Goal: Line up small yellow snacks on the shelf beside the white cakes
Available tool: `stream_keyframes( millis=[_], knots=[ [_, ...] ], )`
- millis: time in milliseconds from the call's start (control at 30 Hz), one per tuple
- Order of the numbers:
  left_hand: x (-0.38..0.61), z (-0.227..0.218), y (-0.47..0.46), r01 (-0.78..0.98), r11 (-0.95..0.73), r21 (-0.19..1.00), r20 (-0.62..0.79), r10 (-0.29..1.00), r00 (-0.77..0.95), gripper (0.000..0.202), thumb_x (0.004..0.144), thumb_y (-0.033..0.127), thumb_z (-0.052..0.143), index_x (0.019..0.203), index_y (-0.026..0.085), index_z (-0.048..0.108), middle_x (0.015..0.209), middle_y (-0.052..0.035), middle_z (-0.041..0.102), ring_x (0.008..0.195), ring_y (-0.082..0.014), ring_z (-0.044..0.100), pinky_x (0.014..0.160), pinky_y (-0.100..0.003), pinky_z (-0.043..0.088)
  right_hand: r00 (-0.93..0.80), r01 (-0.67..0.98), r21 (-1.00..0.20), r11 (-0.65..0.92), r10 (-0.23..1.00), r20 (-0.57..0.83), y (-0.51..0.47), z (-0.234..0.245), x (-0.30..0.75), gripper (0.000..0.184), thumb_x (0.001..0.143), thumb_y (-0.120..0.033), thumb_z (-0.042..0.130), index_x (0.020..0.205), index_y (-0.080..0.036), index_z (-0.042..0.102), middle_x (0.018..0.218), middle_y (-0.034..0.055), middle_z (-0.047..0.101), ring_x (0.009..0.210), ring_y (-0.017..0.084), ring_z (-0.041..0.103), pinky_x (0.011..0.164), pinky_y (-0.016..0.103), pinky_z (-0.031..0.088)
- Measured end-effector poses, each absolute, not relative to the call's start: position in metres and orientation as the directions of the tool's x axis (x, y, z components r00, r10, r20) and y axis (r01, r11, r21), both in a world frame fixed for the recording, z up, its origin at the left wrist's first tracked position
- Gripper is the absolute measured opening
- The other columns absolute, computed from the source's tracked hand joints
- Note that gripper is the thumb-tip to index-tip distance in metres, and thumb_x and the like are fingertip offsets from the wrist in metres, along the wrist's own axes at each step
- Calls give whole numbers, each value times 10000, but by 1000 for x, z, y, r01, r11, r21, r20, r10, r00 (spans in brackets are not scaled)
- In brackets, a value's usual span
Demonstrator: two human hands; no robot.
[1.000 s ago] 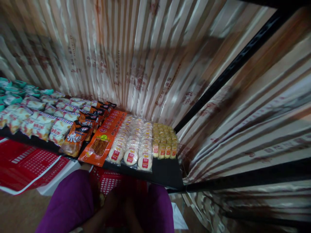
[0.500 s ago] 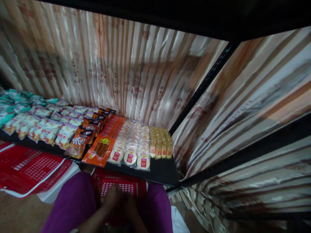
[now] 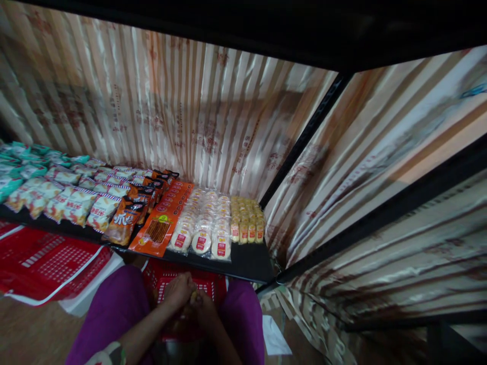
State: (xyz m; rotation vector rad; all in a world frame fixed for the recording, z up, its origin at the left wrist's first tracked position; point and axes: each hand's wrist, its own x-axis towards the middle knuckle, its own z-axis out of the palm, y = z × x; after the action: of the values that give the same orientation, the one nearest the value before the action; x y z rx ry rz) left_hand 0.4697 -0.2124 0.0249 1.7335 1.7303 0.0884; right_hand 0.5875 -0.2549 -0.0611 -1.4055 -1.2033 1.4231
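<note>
My left hand (image 3: pixel 178 291) and my right hand (image 3: pixel 201 306) are together between my knees, above a red basket (image 3: pixel 160 267). Both are closed, fingers curled inward. Between them a small yellowish thing (image 3: pixel 194 296) shows; it is dim and mostly covered, so its kind is unclear. On the black shelf (image 3: pixel 249 261) in front stand rows of small yellow wrapped snacks (image 3: pixel 247 223). Left of these are round white crackers in clear wrappers (image 3: pixel 201 242), then a flat orange snack packet (image 3: pixel 162 225).
Further left along the shelf lie orange-brown snack bags (image 3: pixel 124 220), white snack bags (image 3: pixel 78 205) and green bags (image 3: pixel 30 170). Another red basket (image 3: pixel 57 268) sits on the floor at left. Black frame bars (image 3: pixel 300 144) and striped curtain (image 3: pixel 213 121) enclose the shelf.
The view has shifted slightly, and my hands appear a little higher in it. They stay close together, and the yellowish thing between them shows more clearly.
</note>
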Motion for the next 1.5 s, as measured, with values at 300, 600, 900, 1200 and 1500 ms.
stream_keyframes(
  millis=[300, 600, 900, 1200, 1500],
  knots=[
    [474, 42, -215, 900, 23, 435, -359, 921, 150, 201, 801, 311, 482, 908, 214, 622, 1062, -76, 549, 921, -193, 606, 745, -285, 437, -99, -186, -960, -209, 976, -194, -261, -55, 584, 446, 613, -595, 648, 845, -218, 584, 757, 19, 632, 742, 200, 613, 730, 337, 466],
    [480, 63, -214, 866, -46, 497, -310, 923, 227, 174, 783, 287, 499, 894, 230, 620, 992, -45, 600, 1010, -182, 567, 792, -250, 409, -14, -244, -950, -195, 980, -198, -260, -52, 592, 515, 588, -645, 674, 859, -212, 611, 775, 29, 656, 758, 206, 621, 719, 322, 466],
    [486, 62, -210, 790, 3, 613, -271, 940, 207, 60, 775, 230, 515, 811, 212, 558, 857, 5, 649, 816, -132, 595, 656, -203, 362, 24, -243, -954, -175, 982, -186, -254, -30, 599, 513, 601, -666, 661, 817, -203, 625, 725, 13, 648, 699, 183, 601, 681, 306, 463],
    [501, 58, -195, 644, 53, 763, -157, 982, 104, 87, 800, 254, 523, 745, 186, 519, 696, 27, 590, 660, -104, 539, 612, -195, 356, 95, -339, -924, -179, 970, -223, -250, -1, 614, 550, 614, -605, 696, 958, -180, 636, 872, 58, 692, 877, 213, 638, 792, 321, 482],
    [523, 50, -188, 371, 179, 911, -209, 977, 41, 160, 789, 304, 552, 717, 184, 475, 586, 42, 540, 568, -112, 559, 552, -208, 447, 234, -398, -907, -136, 941, -244, -249, 12, 642, 465, 605, -487, 742, 959, -207, 631, 910, 41, 704, 812, 193, 653, 726, 299, 504]
  ],
)
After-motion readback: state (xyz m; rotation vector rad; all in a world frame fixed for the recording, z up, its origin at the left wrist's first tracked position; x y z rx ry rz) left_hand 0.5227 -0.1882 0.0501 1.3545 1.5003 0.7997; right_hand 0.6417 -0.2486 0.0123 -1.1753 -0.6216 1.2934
